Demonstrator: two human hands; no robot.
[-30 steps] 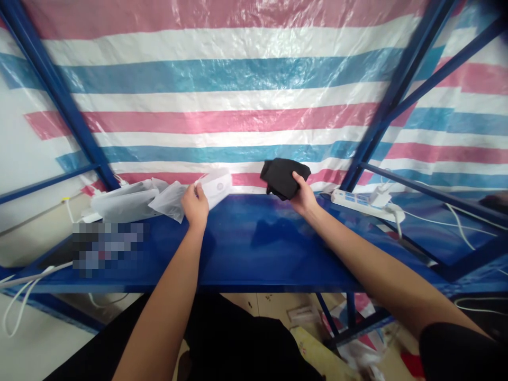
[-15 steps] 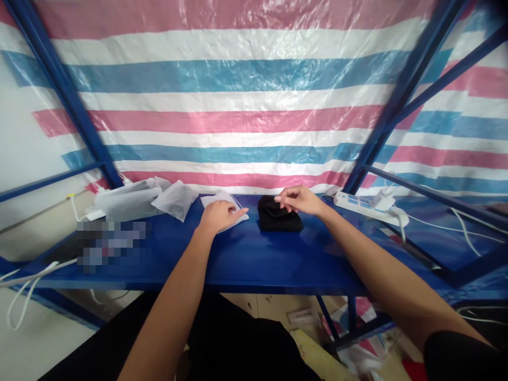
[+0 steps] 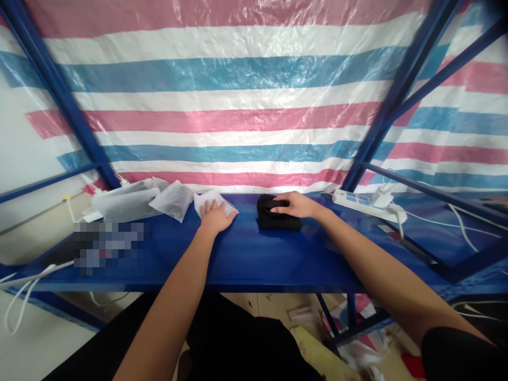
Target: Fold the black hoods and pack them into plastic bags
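Note:
My left hand [image 3: 214, 217] lies flat with fingers spread on a small white bag [image 3: 207, 200] on the blue shelf [image 3: 254, 254]. My right hand [image 3: 296, 205] rests on top of a folded black cloth [image 3: 275, 217] that lies on the shelf a little to the right. Its fingers are stretched out over the cloth, pressing it down, not wrapped round it. The two hands are about a hand's width apart.
More white bags [image 3: 130, 200] lie at the back left of the shelf. A white power strip [image 3: 367, 203] with a plug and cables sits at the back right. Blue frame posts [image 3: 381, 116] and a striped tarp [image 3: 238, 95] close off the back. A blurred patch covers something at the left.
One second ago both hands held the white bag and the black cloth up in the air. Both things came down onto the shelf, and the hands now lie flat on them.

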